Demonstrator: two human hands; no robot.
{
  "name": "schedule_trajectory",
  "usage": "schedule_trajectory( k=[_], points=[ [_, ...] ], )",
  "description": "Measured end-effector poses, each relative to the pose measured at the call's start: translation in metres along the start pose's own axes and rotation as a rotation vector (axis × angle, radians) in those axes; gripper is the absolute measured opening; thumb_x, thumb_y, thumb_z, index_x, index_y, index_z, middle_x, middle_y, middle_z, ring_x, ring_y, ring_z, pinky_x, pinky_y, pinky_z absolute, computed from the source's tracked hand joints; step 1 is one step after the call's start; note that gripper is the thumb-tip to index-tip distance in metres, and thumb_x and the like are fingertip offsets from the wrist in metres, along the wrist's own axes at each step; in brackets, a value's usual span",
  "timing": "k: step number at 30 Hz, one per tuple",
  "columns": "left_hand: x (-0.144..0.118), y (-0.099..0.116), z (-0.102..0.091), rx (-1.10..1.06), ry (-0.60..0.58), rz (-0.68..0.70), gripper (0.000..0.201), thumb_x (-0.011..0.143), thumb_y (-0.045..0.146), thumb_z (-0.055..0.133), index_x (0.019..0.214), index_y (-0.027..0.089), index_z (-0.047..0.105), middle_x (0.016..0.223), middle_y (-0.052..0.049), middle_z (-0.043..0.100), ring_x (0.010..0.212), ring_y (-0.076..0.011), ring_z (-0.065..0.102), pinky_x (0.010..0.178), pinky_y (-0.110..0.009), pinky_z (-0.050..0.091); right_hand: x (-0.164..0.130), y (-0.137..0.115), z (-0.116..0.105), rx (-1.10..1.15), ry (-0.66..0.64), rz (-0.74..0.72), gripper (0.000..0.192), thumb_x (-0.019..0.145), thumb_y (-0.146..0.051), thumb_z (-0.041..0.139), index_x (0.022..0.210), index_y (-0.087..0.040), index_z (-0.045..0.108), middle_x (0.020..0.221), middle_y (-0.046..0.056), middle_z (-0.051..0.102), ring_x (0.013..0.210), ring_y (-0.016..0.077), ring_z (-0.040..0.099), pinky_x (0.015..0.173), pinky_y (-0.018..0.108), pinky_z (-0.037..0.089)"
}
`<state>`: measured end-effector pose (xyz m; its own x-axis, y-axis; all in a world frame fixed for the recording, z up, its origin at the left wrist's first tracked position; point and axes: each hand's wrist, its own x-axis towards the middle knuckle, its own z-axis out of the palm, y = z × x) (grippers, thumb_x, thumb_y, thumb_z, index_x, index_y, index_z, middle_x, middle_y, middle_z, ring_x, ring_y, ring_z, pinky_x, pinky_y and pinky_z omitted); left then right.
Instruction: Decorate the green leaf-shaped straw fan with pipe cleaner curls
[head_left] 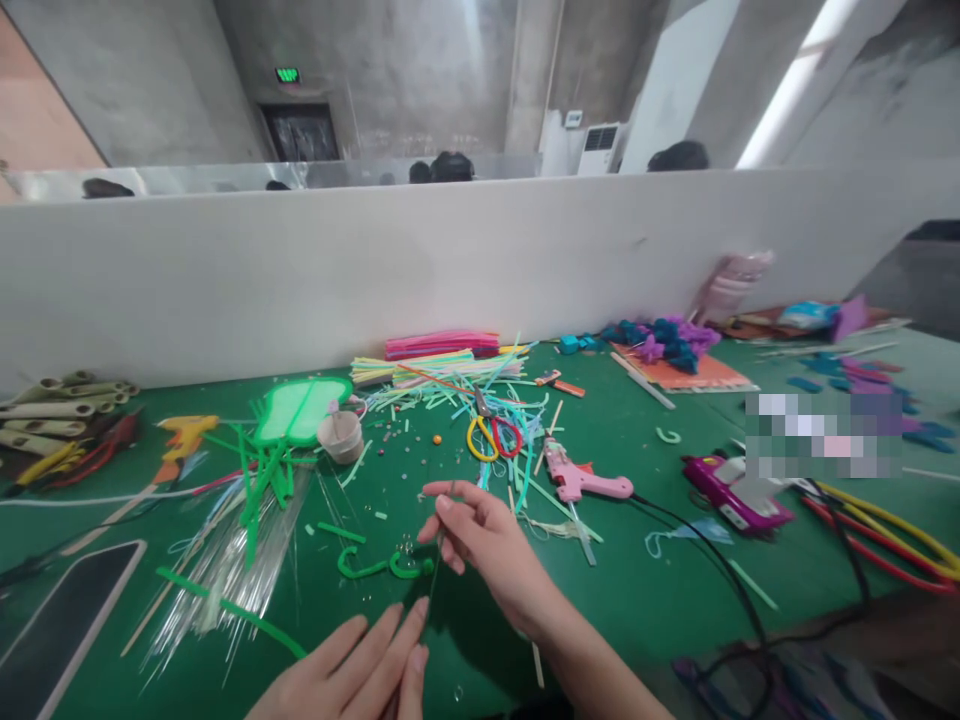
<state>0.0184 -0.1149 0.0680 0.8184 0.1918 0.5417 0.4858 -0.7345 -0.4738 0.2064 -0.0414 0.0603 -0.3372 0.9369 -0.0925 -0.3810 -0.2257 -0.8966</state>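
A thin, dark wire-like strand [436, 570] runs between my hands above the table. The fingertips of my right hand [491, 545] are pinched around its upper part. Lower down, my left hand [360, 665] has its fingers pressed together at the strand's lower end. Just left of my right fingertips, a curled green pipe cleaner [409, 570] lies near another hooked green pipe cleaner [360, 572]. A straight green piece [342, 532] lies behind them. Small rings [367, 598] are scattered close by, too small to make out well.
Red and yellow scissors [495, 437] rest on pipe cleaners at the back. A pink glue gun [592, 483] lies to the right, its black cord trailing forward. Clear strips [232, 580], a small cup [341, 437] and a phone-like device [71, 630] are on the left.
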Motion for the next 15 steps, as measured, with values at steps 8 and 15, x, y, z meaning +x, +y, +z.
schedule_trajectory(
  k=[8, 15],
  points=[
    [-0.004, -0.002, 0.015, -0.502, -0.037, -0.429, 0.04, 0.082, 0.033, 0.065, 0.119, 0.017, 0.059, 0.1, -0.008, 0.078, 0.083, -0.0198, 0.074, 0.072, -0.025, 0.057, 0.004, -0.018, -0.009, 0.02, 0.109, -0.182, 0.03, 0.084, -0.043, 0.068, 0.093, -0.016, 0.061, 0.066, 0.0, 0.069, 0.048, 0.0061, 0.052, 0.045, 0.017, 0.042],
    [0.032, 0.003, 0.033, -1.371, -0.169, -1.362, 0.032, 0.094, 0.046, 0.049, 0.11, 0.019, 0.056, 0.078, -0.002, 0.072, 0.061, -0.0136, 0.067, 0.059, -0.022, 0.051, -0.009, -0.012, 0.005, -0.162, -0.021, -0.207, 0.024, 0.09, -0.04, 0.06, 0.095, -0.017, 0.063, 0.072, 0.0, 0.068, 0.055, 0.0067, 0.055, 0.051, 0.017, 0.046]
  ],
)
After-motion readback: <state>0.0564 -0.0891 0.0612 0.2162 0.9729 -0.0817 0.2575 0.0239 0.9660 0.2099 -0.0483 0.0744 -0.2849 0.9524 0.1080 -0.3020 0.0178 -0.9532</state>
